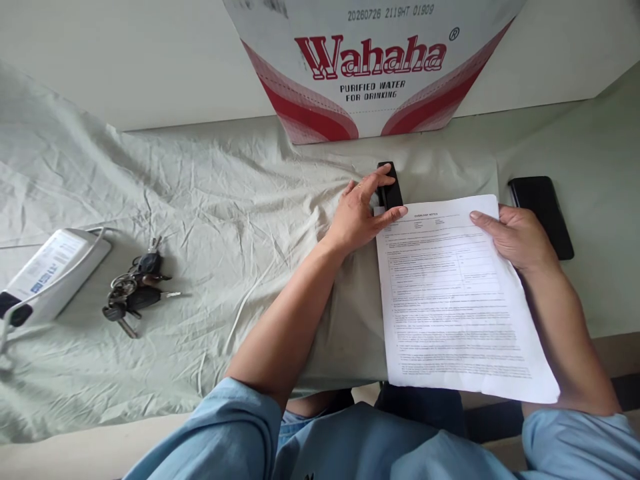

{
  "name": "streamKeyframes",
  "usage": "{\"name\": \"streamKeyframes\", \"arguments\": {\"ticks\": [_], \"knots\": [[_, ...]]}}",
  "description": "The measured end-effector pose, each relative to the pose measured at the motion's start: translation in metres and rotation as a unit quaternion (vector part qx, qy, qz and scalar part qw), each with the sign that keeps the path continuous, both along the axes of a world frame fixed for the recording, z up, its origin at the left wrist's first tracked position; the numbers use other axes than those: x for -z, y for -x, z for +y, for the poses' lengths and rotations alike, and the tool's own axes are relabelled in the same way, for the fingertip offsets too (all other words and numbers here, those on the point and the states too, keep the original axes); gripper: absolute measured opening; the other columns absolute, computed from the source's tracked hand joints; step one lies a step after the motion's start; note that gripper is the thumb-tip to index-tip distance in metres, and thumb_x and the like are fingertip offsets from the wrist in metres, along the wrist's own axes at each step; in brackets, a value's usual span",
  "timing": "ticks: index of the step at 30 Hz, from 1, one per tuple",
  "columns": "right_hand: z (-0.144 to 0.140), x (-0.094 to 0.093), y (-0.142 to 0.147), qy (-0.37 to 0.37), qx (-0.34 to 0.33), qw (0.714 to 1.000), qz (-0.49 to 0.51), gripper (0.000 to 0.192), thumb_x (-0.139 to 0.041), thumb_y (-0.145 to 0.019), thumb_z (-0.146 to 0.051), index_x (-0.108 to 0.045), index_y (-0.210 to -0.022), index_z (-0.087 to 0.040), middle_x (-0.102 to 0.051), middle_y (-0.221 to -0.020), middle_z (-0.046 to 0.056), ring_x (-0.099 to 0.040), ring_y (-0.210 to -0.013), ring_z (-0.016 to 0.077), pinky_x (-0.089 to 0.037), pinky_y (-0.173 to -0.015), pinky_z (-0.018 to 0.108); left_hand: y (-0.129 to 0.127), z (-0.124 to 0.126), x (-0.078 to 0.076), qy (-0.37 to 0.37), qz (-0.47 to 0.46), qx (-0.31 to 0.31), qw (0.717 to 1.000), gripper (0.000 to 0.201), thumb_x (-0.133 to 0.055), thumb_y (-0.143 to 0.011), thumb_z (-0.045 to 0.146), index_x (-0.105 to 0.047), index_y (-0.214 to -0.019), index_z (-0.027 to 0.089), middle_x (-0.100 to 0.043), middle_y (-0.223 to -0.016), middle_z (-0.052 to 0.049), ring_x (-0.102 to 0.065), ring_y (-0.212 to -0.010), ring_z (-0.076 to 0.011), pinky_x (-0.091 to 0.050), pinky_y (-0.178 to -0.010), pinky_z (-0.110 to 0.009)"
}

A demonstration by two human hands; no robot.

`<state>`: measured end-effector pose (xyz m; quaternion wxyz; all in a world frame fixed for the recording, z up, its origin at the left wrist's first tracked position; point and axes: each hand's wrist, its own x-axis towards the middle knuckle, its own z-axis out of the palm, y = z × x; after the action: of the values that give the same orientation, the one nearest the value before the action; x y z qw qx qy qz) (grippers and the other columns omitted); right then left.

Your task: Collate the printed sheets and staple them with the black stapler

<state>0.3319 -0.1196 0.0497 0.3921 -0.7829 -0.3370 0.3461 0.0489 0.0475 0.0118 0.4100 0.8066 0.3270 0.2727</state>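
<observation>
Stapler (390,185), black, lies long axis away from the person, under the left hand (361,215), fingers curled over it. The right hand (517,235) pinches printed sheets (457,300) just beside it. Nearby: black phone (541,215), keys (133,293), "Wahaha purified water" carton (373,63).

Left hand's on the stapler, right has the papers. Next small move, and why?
Probably slide the papers' top-left corner into the stapler. The left hand already rests on the black stapler, its thumb touching that corner, while the right hand grips the sheets' right edge. The corner lies beside the stapler, not visibly inside it.
</observation>
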Motion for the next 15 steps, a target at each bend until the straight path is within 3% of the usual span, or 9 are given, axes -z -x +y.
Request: {"name": "streamKeyframes", "arguments": {"ticks": [6,10,15], "knots": [[0.0,0.002,-0.001,-0.002,-0.003,1.0,-0.006,0.074,-0.099,-0.062,-0.09,-0.088,-0.09,-0.022,-0.086,-0.086,0.007,-0.078,-0.084,0.0265,-0.064,-0.082,0.041,0.001,0.002,0.003,-0.009,0.012,0.003,1.0,0.061,-0.077,-0.108,0.068,-0.075,-0.156,0.031,-0.056,-0.187,-0.013,-0.056,-0.173,-0.0377,-0.033,-0.148,-0.064],[0.0,0.004,-0.004,-0.006,-0.01,1.0,-0.016,0.073,-0.097,-0.063,-0.092,-0.088,-0.088,-0.024,-0.083,-0.082,0.005,-0.078,-0.084,0.0273,-0.063,-0.083,0.042,0.001,0.0,0.003,-0.025,0.045,-0.005,0.999,0.052,-0.07,-0.114,0.056,-0.075,-0.161,0.034,-0.055,-0.188,-0.009,-0.052,-0.177,-0.0362,-0.03,-0.149,-0.067],[0.0,0.006,-0.003,-0.03,-0.01,0.999,-0.013,0.07,-0.098,-0.066,-0.09,-0.089,-0.091,-0.026,-0.085,-0.084,0.004,-0.08,-0.087,0.028,-0.065,-0.088,0.044,-0.001,-0.008,-0.002,-0.039,0.123,-0.038,0.991,0.054,-0.073,-0.112,0.044,-0.072,-0.166,0.036,-0.051,-0.19,-0.005,-0.036,-0.185,-0.0371,-0.021,-0.151,-0.071]]}}
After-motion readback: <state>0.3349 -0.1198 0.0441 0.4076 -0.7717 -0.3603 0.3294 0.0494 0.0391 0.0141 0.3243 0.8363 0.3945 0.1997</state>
